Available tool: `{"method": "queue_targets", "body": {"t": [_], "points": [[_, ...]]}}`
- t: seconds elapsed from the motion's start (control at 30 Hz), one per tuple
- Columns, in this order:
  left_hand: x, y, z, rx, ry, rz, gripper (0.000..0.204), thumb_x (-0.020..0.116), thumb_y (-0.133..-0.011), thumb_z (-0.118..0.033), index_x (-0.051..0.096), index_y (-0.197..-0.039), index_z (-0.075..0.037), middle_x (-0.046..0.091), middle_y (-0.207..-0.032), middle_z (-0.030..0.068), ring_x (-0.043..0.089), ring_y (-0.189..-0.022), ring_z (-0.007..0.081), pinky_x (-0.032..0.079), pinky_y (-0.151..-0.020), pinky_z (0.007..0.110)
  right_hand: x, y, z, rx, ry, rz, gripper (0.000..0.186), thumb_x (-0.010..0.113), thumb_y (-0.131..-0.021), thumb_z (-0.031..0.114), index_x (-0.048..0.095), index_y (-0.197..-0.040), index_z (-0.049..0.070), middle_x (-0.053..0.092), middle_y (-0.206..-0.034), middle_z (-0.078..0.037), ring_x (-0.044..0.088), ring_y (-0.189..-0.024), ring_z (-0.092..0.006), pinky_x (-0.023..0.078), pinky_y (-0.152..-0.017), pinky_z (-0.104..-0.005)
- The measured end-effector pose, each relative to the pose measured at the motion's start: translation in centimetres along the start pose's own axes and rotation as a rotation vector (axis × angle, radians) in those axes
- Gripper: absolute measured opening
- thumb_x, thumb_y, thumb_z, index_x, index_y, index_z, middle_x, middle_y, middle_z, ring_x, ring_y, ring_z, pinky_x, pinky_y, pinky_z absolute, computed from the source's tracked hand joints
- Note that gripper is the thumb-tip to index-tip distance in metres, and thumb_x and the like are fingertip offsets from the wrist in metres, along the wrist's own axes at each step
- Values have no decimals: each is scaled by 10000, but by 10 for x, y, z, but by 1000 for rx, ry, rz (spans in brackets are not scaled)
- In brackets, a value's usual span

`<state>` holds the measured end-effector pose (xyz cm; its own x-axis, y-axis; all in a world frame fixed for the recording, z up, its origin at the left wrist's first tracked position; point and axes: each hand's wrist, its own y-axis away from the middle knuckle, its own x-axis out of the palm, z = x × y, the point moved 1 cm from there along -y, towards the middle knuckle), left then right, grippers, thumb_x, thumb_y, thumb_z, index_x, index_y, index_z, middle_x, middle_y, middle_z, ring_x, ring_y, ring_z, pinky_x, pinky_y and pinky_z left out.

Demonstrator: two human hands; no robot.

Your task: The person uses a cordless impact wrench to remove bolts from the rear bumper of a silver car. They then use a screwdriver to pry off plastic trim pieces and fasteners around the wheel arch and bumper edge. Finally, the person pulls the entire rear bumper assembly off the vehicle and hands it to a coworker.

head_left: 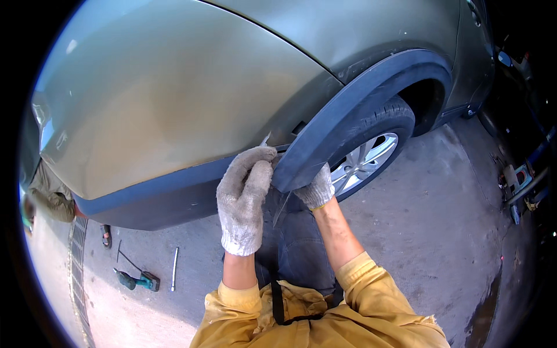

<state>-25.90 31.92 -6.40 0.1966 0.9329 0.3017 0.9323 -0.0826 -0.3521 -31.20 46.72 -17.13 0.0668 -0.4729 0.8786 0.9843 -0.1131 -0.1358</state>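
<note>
A dark plastic wheel arch trim [371,87] curves around the rear wheel of a grey-green car. Its near lower end stands away from the bumper [191,98]. My right hand [318,188], in a knitted work glove, grips that lower end from beneath, and the trim hides its fingers. My left hand [246,194], gloved too, is beside the trim's end at the bumper's dark lower edge. Its fingers and thumb are closed, with a thin pale pointed bit [266,139] showing above the fingertips; I cannot tell what it is. A thin narrow strip [281,210] hangs below the trim's end.
On the floor at left lie a green cordless power tool [138,281], a thin dark rod [129,257] and a metal bar [174,269]. A floor grate [77,261] runs beyond them. Another person's leg [52,194] shows at far left. Equipment [519,188] stands at right.
</note>
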Motion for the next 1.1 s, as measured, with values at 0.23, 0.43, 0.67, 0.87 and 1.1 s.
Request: {"method": "queue_targets", "body": {"t": [0.23,0.43,0.67,0.87,1.1], "points": [[-1,15,-4,-138,-180,182,203,600,-893,-136,645,-1008,25,591,-815,1,489,-707,65,415,-633,215,-37,-14,-1,-183,85,4,244,481,-971,275,572,-1078,76,634,-961,-57,629,-855,-203,545,-751,-361],[5,12,-10,-145,-241,174,224,627,-847,-178,641,-956,17,570,-825,-3,475,-769,88,388,-705,229,-16,-28,20,-281,-54,-4,242,469,-977,273,572,-1058,70,630,-933,-59,628,-813,-198,548,-702,-332],[6,13,-2,-92,-238,113,275,567,-908,-220,638,-959,40,561,-772,0,469,-710,78,404,-644,241,5,-23,46,-241,-9,-6,205,486,-965,225,576,-1060,67,634,-906,-76,639,-778,-213,556,-641,-338],[-1,9,15,-191,58,89,345,630,-873,-289,619,-1039,14,596,-915,30,530,-840,122,436,-748,264,37,1,50,-121,-32,-156,214,536,-935,229,561,-1076,71,635,-847,-76,613,-622,-166,482,-471,-261],[3,7,33,-251,335,101,444,637,-869,-363,555,-1152,-30,616,-1018,105,600,-864,202,490,-643,342,-7,37,65,-53,277,77,225,561,-922,254,561,-1021,53,595,-759,-62,464,-462,-79,297,-367,-182]]}}
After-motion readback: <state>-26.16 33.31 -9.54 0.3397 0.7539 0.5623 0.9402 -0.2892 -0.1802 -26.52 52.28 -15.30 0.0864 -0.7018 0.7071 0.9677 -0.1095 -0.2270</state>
